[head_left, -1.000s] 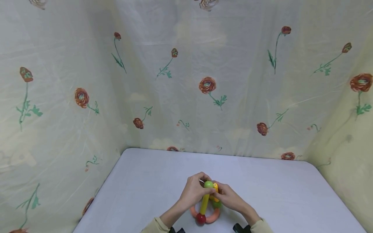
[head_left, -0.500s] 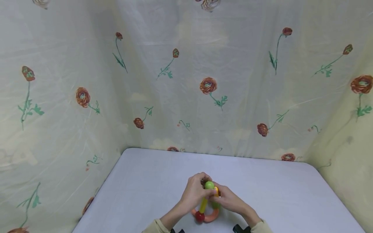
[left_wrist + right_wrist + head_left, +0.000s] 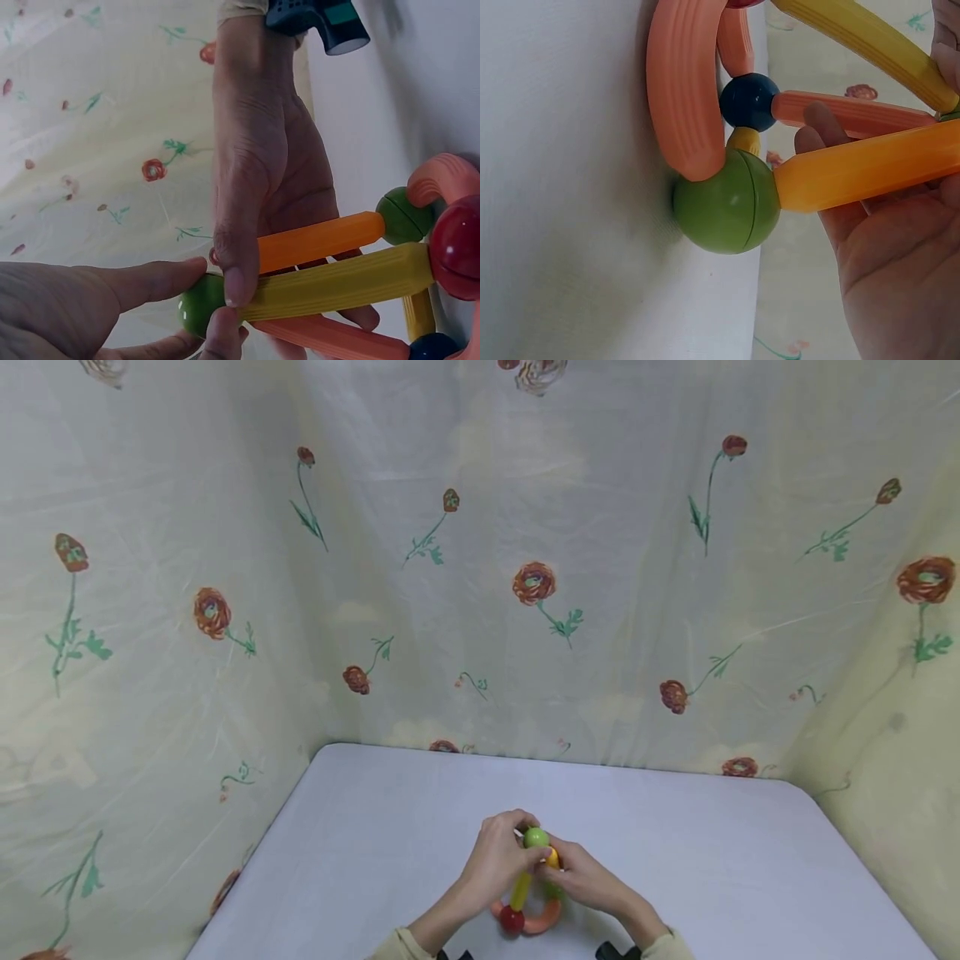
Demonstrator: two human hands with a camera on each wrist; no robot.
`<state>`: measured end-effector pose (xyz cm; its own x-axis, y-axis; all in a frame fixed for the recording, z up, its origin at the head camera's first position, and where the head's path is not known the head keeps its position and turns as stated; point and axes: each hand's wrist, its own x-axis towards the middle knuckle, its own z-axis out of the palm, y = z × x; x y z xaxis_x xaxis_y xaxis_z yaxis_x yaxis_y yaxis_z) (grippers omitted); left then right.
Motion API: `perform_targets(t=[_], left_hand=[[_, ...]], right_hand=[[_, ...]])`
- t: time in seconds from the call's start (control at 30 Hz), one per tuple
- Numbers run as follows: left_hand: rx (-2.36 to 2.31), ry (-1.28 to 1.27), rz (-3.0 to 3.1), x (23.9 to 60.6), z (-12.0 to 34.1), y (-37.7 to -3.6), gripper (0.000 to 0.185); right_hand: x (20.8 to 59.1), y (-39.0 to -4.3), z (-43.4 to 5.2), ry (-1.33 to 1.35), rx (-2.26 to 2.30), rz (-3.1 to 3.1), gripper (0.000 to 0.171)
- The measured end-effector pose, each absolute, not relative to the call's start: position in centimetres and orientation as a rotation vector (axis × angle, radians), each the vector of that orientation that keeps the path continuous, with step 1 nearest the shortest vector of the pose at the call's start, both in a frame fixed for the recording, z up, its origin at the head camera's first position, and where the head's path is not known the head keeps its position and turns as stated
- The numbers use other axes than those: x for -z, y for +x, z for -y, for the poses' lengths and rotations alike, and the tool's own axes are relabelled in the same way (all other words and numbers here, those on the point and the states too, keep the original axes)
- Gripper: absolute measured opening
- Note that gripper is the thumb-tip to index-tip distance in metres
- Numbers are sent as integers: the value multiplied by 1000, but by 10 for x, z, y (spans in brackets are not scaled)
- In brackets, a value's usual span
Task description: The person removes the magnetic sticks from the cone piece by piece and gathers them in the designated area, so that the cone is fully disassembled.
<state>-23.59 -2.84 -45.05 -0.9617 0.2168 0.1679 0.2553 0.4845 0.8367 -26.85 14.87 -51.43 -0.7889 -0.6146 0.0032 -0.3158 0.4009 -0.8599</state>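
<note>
Since a second ago the hands have sunk a little toward the table and drawn closer together, and the toy's base has slid slightly to the left hand's side.

The left hand (image 3: pixel 498 860) curls its thumb and fingertips around the green ball (image 3: pixel 536 837) that caps the toy frame. The right hand (image 3: pixel 581 877) pinches the free end of the orange rod (image 3: pixel 319 240), thumb on top and fingers beneath, just beside that ball. The frame stands on the table (image 3: pixel 712 852) directly under both hands.

Judging from the grip, the work is seating the orange rod's end against the top ball. It would go best if the left hand keeps the ball steady while the right brings the rod in along its own line, without pushing the base sideways.

The head view shows only the yellow rod (image 3: pixel 522 887), a red ball (image 3: pixel 512 919) and a salmon curved piece (image 3: pixel 551 917) on the table below the hands. The left wrist view adds that the orange rod runs alongside the yellow one down to a second green ball (image 3: pixel 403 215). The right wrist view shows that lower green ball resting on the table, with a dark blue ball (image 3: pixel 750 102) behind it, hidden from the head camera. Flowered cloth (image 3: pixel 480 568) hangs beyond the hands.
</note>
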Motion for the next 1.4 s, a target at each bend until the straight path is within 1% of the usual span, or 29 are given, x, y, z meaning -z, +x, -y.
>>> perform_targets(t=[0.27,0.4,0.63,0.87,0.97,1.17,1.27,1.4], left_hand=[[1549,-398,2682,449,31,-236,24],[1557,-403,2683,447,31,-237,24],[1622,-382,2678,449,33,-240,24],[1706,-386,2677,452,34,-243,26],[1743,-391,2673,453,34,-244,23],[1804,-345,2568,448,39,-246,20],[1805,-320,2495,445,48,-252,22],[1791,-270,2444,447,63,-264,26]], right_hand=[[517,-270,-148,-834,1308,-2386,46],[515,-270,-147,-806,1314,-2388,48],[517,-269,-146,-805,1371,-2373,46],[522,-269,-143,-765,1432,-2384,53],[523,-270,-144,-738,1429,-2384,55],[522,-270,-144,-710,1405,-2394,50],[521,-270,-142,-720,1421,-2369,47],[520,-269,-141,-715,1457,-2336,48]])
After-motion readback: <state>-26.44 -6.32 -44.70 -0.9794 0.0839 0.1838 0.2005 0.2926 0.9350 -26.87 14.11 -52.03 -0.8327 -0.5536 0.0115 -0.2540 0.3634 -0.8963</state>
